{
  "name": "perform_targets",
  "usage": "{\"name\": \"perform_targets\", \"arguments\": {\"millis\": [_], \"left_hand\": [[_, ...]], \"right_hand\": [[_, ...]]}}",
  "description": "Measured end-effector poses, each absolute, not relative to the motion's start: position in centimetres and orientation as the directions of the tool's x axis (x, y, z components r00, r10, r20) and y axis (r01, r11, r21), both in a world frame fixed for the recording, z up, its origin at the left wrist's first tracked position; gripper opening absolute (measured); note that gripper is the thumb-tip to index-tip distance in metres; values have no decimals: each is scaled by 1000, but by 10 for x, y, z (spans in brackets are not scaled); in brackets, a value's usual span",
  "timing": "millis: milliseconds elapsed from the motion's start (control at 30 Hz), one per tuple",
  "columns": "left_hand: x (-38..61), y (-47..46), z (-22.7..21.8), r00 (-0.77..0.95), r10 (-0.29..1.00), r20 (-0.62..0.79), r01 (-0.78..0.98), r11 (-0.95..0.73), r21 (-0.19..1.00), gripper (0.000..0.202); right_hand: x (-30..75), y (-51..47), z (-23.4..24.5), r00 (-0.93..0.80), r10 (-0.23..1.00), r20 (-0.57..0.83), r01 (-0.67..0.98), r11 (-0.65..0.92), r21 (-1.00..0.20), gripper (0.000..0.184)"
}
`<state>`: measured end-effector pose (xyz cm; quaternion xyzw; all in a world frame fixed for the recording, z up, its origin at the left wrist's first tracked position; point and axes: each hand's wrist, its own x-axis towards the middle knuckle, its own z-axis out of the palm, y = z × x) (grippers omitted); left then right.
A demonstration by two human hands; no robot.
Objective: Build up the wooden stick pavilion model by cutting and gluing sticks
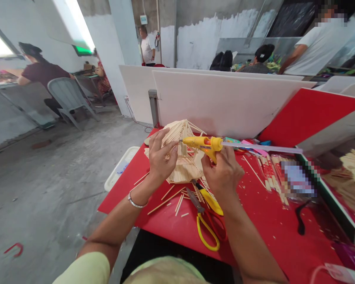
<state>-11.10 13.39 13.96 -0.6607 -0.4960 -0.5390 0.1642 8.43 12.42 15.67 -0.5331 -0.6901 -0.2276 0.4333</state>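
My right hand (pixel 223 169) is wrapped round the grip of a yellow hot glue gun (pixel 202 144), with a long clear glue stick out of its back end. Its nozzle points left, at the fingertips of my left hand (pixel 162 157). There the thumb and forefinger are brought together; whatever lies between them is too small to make out. Behind and below both hands stands a model built of thin wooden sticks (pixel 185 169), with a sloped, roof-like top, partly hidden by the hands. Scissors (pixel 207 225) with red and yellow handles lie nearest my right wrist, beside loose sticks (pixel 165 201).
The red tabletop (pixel 254 236) carries bundled sticks (pixel 270 173) and dark glasses (pixel 301 217) on the right. White boards (pixel 225 104) stand upright along the far edge. A white tray (pixel 121 167) sits at the left. Other people are farther back.
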Motion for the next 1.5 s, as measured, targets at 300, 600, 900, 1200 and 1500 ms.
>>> {"name": "perform_targets", "arguments": {"millis": [300,600,900,1200,1500], "left_hand": [[-111,133,138,-102,467,878,815,-466,343,15],[-109,136,139,-84,481,873,807,-481,342,20],[-111,137,131,-98,430,897,782,-524,337,25],[-106,131,136,-96,410,907,777,-538,326,26],[-110,132,135,-68,425,903,809,-506,299,24]], "right_hand": [[84,120,157,-118,524,844,960,277,-38,24],[85,115,159,-116,493,862,966,258,-17,25],[82,117,158,-119,489,864,962,272,-21,25],[79,119,157,-135,459,878,965,262,11,36],[77,115,162,-169,445,879,971,229,70,29]]}}
